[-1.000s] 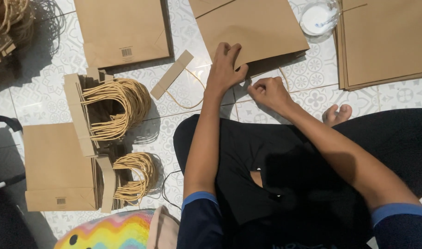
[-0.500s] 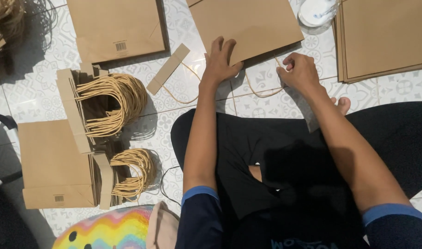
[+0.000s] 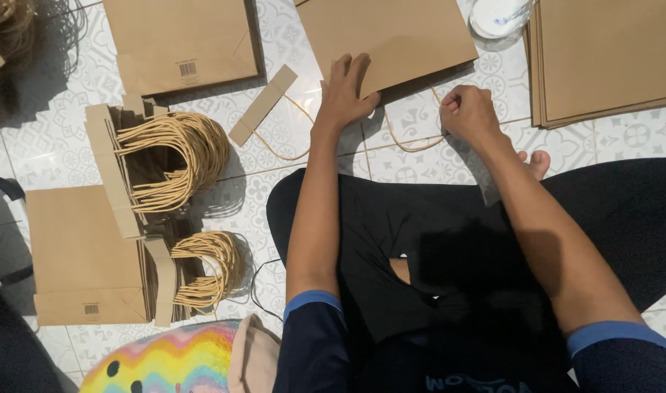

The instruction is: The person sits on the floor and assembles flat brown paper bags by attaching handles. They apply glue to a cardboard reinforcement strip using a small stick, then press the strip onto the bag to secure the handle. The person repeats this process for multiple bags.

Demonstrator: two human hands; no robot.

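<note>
Your left hand (image 3: 345,91) lies flat, fingers together, pressing the lower edge of the brown paper bag (image 3: 387,36) at the upper centre of the frame. Your right hand (image 3: 467,113), just right of it, is curled in a loose fist beside the cord handle (image 3: 409,142) looping below the bag on the tiled floor (image 3: 274,182).

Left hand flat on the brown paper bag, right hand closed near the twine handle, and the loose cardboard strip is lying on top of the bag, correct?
Not quite. In the head view the cardboard strip lies on the tiled floor, left of the paper bag, not on top of it. The rest holds: the left hand rests flat on the bag's lower edge, and the right hand is closed by the twine handle.
</note>
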